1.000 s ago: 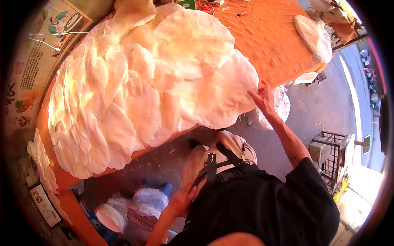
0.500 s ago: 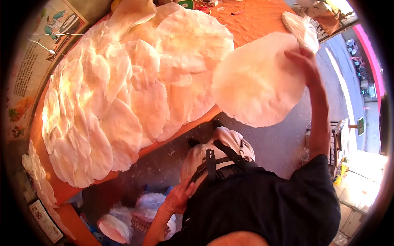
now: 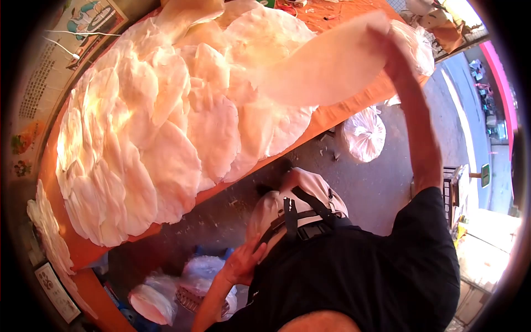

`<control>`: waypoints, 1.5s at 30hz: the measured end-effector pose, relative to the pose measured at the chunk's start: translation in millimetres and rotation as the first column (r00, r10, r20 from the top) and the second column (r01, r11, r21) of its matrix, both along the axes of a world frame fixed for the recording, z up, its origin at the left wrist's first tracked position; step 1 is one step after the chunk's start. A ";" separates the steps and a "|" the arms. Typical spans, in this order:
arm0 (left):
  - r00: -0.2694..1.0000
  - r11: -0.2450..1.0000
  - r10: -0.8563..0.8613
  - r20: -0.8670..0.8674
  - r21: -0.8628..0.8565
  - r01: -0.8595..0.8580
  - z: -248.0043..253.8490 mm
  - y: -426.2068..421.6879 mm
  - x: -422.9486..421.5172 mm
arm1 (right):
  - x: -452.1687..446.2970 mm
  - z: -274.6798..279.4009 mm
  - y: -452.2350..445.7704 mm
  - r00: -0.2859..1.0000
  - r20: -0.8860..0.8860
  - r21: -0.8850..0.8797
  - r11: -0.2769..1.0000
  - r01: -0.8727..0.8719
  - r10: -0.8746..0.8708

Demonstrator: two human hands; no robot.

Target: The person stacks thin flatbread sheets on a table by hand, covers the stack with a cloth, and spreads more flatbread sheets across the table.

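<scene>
My right hand, blurred by motion, grips the edge of a thin round pale sheet that looks like flatbread. That sheet is tilted above the orange table, its left part over other sheets. Many similar flatbread sheets lie overlapping across the table. My left hand rests by my waist, fingers apart and nothing in it.
The orange-covered table runs diagonally, its front edge facing me. A tied plastic bag is on the floor below. Another plastic bag stands at the table's right end. Bagged goods sit at lower left, and a metal rack at right.
My right hand has swung up and leftward, bringing the sheet from beyond the table's front edge over the table. The bag on the floor is now uncovered. My left hand stays by my waist.
</scene>
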State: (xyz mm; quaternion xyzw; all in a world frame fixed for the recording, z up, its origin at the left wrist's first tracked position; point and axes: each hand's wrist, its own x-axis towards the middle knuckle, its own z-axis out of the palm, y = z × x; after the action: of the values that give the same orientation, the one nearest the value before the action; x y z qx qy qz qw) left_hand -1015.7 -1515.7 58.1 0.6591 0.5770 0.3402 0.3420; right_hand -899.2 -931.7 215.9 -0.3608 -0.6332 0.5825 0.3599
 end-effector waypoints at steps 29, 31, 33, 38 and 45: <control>0.945 0.903 -0.214 -0.246 -0.419 0.095 75.1 98.6 -74.6 | -123.8 11.8 11.0 0.902 -0.209 0.011 0.923 -0.384 0.378; 0.943 0.946 -0.135 -0.304 -0.322 0.031 71.7 104.8 -92.6 | -166.0 19.5 17.2 0.879 -0.174 0.078 0.896 -0.438 0.445; 0.952 0.977 -0.035 -0.305 -0.211 -0.031 64.9 111.0 -111.8 | -217.0 64.6 -35.4 0.841 -0.260 0.092 0.879 -0.468 0.475; 0.939 0.980 0.193 -0.285 0.010 -0.198 67.2 125.3 -142.1 | -287.3 81.9 -51.2 0.696 -0.269 0.916 0.401 -0.031 0.666; 0.911 0.921 0.384 -0.149 -0.003 -0.389 41.2 64.8 -176.6 | -241.5 -29.3 -74.8 0.883 0.005 -0.177 0.869 -0.462 0.470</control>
State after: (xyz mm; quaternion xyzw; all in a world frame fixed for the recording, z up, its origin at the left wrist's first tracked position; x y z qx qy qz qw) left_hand -1192.3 -1450.9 99.3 0.5493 0.7248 0.3428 0.2355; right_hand -1140.7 -1006.5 186.6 -0.2408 -0.6576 0.6953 0.1614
